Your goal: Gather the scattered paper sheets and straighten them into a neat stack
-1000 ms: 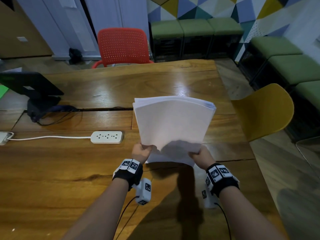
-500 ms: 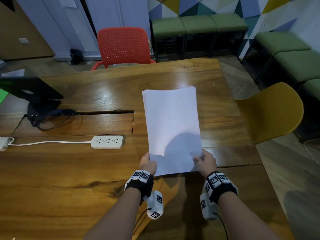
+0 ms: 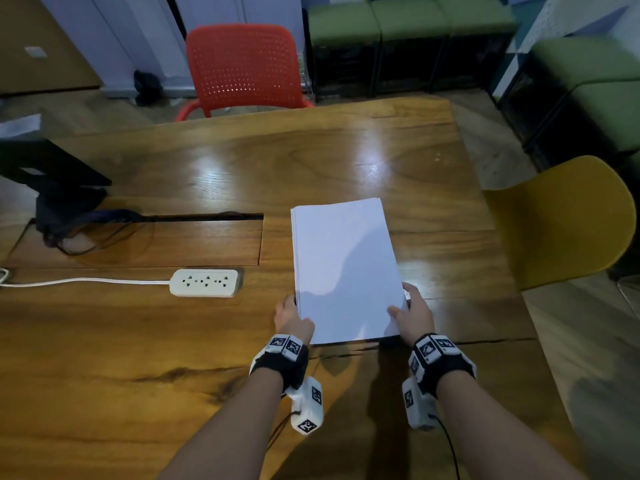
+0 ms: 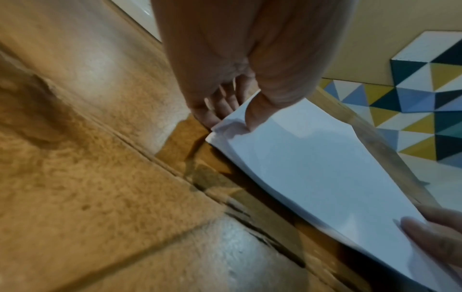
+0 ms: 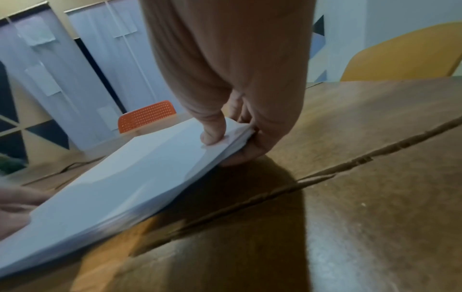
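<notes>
The paper stack (image 3: 343, 268) is lying lengthwise on the wooden counter (image 3: 138, 341), its far end resting on the wood and its near end being held just above the surface, with the edges looking squared. The left hand (image 3: 291, 318) is gripping the near left corner, thumb pressing on top and fingers curling underneath. The right hand (image 3: 414, 315) is gripping the near right corner the same way, its thumb denting the top sheet while the fingers are wrapping under the edge. So each grip is closing on the paper. A white power strip (image 3: 205, 282) is sitting on the counter to the left of the stack, apart from it. A red chair (image 3: 242, 67) is standing beyond the far edge, and a yellow chair (image 3: 561, 220) is standing at the right side.
</notes>
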A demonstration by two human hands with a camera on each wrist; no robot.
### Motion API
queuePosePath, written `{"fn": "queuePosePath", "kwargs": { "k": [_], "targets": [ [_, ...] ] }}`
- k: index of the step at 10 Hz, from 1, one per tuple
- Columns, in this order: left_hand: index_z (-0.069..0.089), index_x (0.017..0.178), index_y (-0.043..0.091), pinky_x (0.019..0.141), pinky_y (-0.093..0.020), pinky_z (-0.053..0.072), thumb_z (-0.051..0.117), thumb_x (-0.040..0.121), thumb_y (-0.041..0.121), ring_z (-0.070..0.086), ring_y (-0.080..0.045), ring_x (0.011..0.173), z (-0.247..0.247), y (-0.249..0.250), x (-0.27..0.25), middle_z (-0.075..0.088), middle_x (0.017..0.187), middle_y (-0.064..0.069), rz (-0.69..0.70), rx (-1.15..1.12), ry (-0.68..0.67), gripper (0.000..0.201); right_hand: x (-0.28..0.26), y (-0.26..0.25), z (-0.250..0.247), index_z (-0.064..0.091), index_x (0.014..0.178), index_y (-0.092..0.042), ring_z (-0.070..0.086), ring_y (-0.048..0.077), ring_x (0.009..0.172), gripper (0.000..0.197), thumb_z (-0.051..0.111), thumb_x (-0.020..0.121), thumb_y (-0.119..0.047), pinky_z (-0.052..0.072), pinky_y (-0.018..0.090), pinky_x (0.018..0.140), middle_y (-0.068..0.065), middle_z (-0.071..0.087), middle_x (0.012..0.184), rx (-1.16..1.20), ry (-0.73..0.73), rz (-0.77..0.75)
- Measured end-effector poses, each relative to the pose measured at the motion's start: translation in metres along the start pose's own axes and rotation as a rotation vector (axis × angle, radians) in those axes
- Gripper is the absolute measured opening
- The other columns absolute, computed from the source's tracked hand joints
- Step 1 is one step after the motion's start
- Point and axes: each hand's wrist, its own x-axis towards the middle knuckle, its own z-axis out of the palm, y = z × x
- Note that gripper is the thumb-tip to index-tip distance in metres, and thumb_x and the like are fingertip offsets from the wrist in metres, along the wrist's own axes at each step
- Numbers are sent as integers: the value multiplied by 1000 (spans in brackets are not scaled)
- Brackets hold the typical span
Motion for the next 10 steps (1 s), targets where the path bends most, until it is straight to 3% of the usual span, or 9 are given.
{"fn": "queuePosePath", "kwargs": {
  "k": [1, 3, 4, 5, 7, 9, 10],
  "targets": [
    [38, 141, 14, 108, -38, 33, 53, 78, 5, 30, -32, 130, -3, 3, 3, 30, 136, -11, 15, 72, 13, 65, 3, 4, 4, 33, 146, -24, 47, 33, 126, 63, 56, 91, -5, 39, 44, 103, 15, 51, 135, -120, -30, -59],
    [52, 128, 17, 94, -36, 45, 52, 79, 8, 43, -29, 118, -10, 16, 13, 33, 128, -6, -9, -1, -27, 50, -1, 8, 9, 22, 150, -27, 48, 32, 122, 65, 49, 96, -6, 41, 41, 99, 15, 46, 133, -265, -65, -85],
    [54, 127, 19, 94, -35, 46, 51, 79, 6, 42, -30, 120, -10, 18, 16, 33, 131, -8, -4, 14, -15, 49, -1, 7, 11, 25, 149, -25, 50, 31, 119, 60, 47, 96, -5, 43, 40, 96, 15, 49, 130, -278, -33, -77],
    [48, 130, 20, 89, -33, 40, 50, 79, 3, 34, -30, 125, -8, 20, 16, 30, 135, -8, 21, 44, -3, 53, -1, 8, 13, 36, 145, -22, 51, 31, 116, 53, 48, 96, -5, 43, 40, 94, 14, 52, 126, -261, -1, -74],
    [43, 134, 23, 98, -40, 37, 48, 77, 2, 28, -29, 127, -11, 26, 19, 28, 138, -7, 2, 114, 8, 60, 0, 9, 16, 43, 142, -16, 51, 26, 109, 48, 52, 94, -16, 44, 35, 89, 11, 43, 123, -358, 61, -85],
    [46, 133, 20, 103, -43, 34, 51, 77, 5, 27, -29, 130, -15, 26, 16, 28, 142, -7, 15, 82, -12, 58, -3, 4, 19, 35, 141, -11, 43, 29, 120, 53, 53, 93, -26, 40, 42, 99, 12, 38, 133, -525, 21, -104],
    [29, 146, 16, 107, -45, 33, 57, 78, 11, 25, -31, 136, -18, 17, 13, 21, 150, -7, -9, 49, -40, 74, -6, 3, 17, 33, 141, -10, 41, 30, 123, 57, 54, 91, -28, 38, 43, 100, 12, 37, 135, -513, 12, -90]
  ]
}}
